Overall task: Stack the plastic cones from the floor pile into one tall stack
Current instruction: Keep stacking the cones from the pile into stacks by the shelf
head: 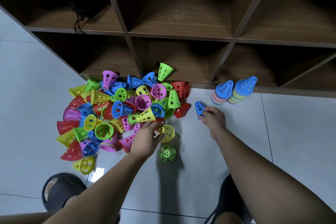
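A loose pile of perforated plastic cones (120, 109) in red, yellow, green, blue and purple lies on the floor at centre left. Two stacks stand at the right by the shelf, a shorter stack (222, 92) and a taller stack (242, 90), both topped with blue cones. My right hand (213, 118) grips a single blue cone (199, 107) left of the stacks. At the pile's near edge my left hand (147, 137) holds a yellow cone (168, 132). A green cone (167, 153) stands upright on its own just below it.
A dark wooden cubby shelf (181, 34) runs along the back, its bottom edge touching the pile and stacks. A black cable (80, 22) hangs in one cubby. My two dark slippers (60, 189) rest on the pale tiled floor (291, 132) at the bottom.
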The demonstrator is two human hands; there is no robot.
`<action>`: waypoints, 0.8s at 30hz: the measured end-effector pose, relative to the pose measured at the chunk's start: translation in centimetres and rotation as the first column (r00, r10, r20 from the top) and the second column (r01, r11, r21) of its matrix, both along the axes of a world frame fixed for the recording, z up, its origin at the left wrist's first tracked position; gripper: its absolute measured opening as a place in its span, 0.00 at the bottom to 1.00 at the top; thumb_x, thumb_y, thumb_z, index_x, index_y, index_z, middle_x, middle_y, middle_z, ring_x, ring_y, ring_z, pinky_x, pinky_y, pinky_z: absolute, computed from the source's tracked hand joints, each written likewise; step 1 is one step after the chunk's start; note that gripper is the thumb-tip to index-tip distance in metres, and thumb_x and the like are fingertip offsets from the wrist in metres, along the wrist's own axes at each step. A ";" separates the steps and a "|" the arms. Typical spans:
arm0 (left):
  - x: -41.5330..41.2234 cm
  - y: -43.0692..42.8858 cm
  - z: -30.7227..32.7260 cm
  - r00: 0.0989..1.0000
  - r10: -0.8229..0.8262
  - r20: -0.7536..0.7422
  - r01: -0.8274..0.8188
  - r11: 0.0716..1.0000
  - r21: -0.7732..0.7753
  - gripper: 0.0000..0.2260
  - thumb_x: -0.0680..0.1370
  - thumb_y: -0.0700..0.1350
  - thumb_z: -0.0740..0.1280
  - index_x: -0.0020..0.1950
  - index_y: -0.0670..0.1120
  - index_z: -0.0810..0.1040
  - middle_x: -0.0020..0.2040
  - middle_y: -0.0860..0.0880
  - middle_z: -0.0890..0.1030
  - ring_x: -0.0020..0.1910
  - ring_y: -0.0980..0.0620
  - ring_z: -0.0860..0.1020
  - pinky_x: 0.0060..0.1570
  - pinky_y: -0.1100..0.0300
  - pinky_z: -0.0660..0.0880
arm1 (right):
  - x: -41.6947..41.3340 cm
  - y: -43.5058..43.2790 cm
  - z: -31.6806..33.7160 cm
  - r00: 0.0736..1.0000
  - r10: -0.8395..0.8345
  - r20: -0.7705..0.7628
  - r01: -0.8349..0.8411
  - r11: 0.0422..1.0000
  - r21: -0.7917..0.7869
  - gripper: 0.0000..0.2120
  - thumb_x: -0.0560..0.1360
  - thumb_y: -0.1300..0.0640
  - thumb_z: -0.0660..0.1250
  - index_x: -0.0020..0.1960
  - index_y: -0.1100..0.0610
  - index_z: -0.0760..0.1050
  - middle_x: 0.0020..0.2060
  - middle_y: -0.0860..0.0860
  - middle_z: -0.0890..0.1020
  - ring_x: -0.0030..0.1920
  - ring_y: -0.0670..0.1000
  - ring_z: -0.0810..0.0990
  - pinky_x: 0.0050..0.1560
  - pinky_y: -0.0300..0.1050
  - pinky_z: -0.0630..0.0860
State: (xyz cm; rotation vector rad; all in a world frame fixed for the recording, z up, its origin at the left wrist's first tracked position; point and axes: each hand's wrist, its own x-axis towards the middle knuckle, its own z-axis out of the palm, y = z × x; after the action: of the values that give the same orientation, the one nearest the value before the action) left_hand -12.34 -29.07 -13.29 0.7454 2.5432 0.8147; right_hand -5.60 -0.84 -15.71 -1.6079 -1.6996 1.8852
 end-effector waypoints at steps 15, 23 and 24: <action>3.0 -0.6 6.2 0.991 -0.097 -0.090 0.093 0.994 -0.049 0.16 0.75 0.61 0.71 0.57 0.53 0.81 0.50 0.54 0.80 0.49 0.53 0.78 0.45 0.54 0.79 | 4.0 -7.8 5.4 0.996 0.074 -0.054 -0.086 0.961 -0.262 0.10 0.77 0.70 0.67 0.53 0.57 0.74 0.36 0.58 0.83 0.32 0.51 0.81 0.36 0.43 0.74; 6.1 -2.0 4.8 0.995 -0.100 -0.028 0.094 0.983 -0.160 0.16 0.76 0.58 0.74 0.58 0.51 0.82 0.52 0.52 0.81 0.50 0.49 0.81 0.45 0.52 0.79 | 5.9 -10.3 7.2 0.981 0.181 -0.065 -0.192 0.912 -0.364 0.07 0.80 0.68 0.67 0.57 0.61 0.76 0.40 0.59 0.84 0.35 0.52 0.82 0.35 0.43 0.76; 6.4 -2.2 4.5 0.995 -0.101 -0.013 0.097 0.980 -0.174 0.16 0.77 0.58 0.74 0.58 0.51 0.81 0.52 0.52 0.81 0.51 0.49 0.81 0.45 0.53 0.79 | 6.3 -10.5 7.2 0.977 0.205 -0.058 -0.212 0.908 -0.361 0.08 0.80 0.68 0.68 0.58 0.62 0.77 0.41 0.59 0.84 0.36 0.52 0.82 0.35 0.43 0.76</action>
State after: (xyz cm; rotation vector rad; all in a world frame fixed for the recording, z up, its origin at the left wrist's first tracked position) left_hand -5.98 -31.31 -8.74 0.8203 2.5336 0.5481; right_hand 0.72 -11.32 -8.52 -1.5658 -1.6434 2.4363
